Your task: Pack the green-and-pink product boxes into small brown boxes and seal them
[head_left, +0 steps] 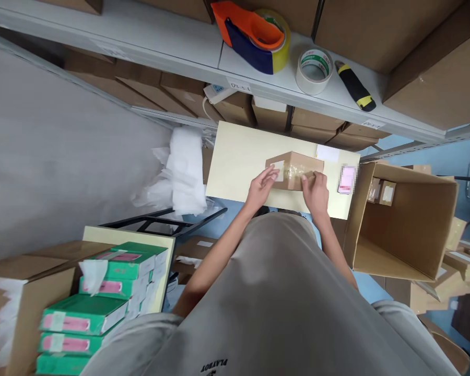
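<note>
A small brown cardboard box with clear tape across it and a white label on its left part is on the pale yellow table. My left hand grips its left end, with the fingers over the label. At the opposite end my right hand holds the near right edge, thumb on the front and fingers curled around. Part of the underside of the box is hidden.
A pink phone and a white paper lie on the table. An open carton with small boxes stands right. The shelf above holds a tape dispenser, tape roll and utility knife. Green boxes are stacked lower left.
</note>
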